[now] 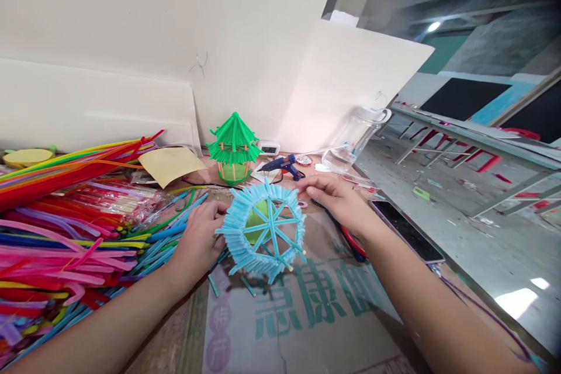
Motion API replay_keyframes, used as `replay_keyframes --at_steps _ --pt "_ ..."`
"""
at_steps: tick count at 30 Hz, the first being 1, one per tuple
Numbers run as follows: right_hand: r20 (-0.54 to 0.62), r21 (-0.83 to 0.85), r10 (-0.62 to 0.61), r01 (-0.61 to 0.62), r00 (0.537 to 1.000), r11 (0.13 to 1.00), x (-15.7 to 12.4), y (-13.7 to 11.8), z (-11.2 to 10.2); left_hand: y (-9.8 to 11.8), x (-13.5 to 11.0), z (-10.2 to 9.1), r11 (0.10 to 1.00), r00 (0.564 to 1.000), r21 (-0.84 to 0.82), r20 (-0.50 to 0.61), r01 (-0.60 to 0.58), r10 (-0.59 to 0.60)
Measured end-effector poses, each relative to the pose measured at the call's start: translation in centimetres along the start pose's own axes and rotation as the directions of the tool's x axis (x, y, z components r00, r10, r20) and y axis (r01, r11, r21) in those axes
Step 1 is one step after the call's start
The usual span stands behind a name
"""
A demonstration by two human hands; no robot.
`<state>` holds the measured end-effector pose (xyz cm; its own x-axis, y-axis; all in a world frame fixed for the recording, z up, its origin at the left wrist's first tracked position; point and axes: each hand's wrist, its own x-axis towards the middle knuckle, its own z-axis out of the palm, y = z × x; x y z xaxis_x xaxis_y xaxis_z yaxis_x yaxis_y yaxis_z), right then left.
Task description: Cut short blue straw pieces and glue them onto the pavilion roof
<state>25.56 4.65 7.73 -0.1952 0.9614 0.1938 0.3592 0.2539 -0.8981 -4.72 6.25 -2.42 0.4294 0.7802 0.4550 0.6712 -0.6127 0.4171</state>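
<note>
My left hand (199, 239) grips the left rim of a round light-blue pipe-cleaner roof (262, 232), holding it tilted so its spoked underside faces me; a green piece shows inside it. My right hand (335, 196) reaches over the roof's upper right edge, fingers stretched toward the left, palm down, with nothing visible in it. A blue glue gun (284, 165) lies just beyond the right hand. A finished green pavilion model (234, 148) stands behind the blue roof.
A large heap of coloured pipe cleaners (65, 228) covers the left of the table. A printed cardboard sheet (307, 310) lies in front. A phone (405, 231) lies at the right, a clear plastic jug (355, 137) behind it. White boards (100, 105) line the back.
</note>
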Motion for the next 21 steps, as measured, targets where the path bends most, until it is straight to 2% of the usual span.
replay_keyframes --at_steps 2,6,10,12,17,19,21 --pt "0.170 0.237 0.114 -0.153 0.979 0.960 0.6 2.0 0.0 0.0 0.0 -0.1 0.999 0.999 0.012 -0.002 -0.043 0.043" --pt "0.238 0.364 0.121 -0.204 0.964 0.909 0.7 4.3 0.5 0.3 0.0 -0.4 0.996 0.996 0.028 -0.017 -0.083 0.083" --pt "0.282 0.439 0.127 -0.246 0.951 0.864 0.4 4.0 0.7 0.5 -0.1 -0.4 0.995 0.996 0.045 -0.028 -0.089 0.090" --pt "0.271 0.462 0.133 -0.250 0.953 0.851 0.5 3.6 0.9 0.4 -0.1 -0.3 0.996 0.996 0.035 -0.030 -0.087 0.088" --pt "0.161 0.519 0.122 -0.189 0.979 0.834 0.7 2.7 1.9 0.2 0.1 0.1 0.997 0.996 -0.020 -0.034 -0.081 0.081" --pt "0.152 0.510 0.108 -0.172 0.982 0.843 0.5 2.3 2.3 0.5 0.1 0.1 0.996 0.997 -0.047 -0.017 -0.081 0.081" --pt "0.097 0.425 0.133 -0.162 0.986 0.891 0.3 1.9 2.4 0.9 0.2 0.1 0.995 0.997 -0.073 -0.041 -0.064 0.061"
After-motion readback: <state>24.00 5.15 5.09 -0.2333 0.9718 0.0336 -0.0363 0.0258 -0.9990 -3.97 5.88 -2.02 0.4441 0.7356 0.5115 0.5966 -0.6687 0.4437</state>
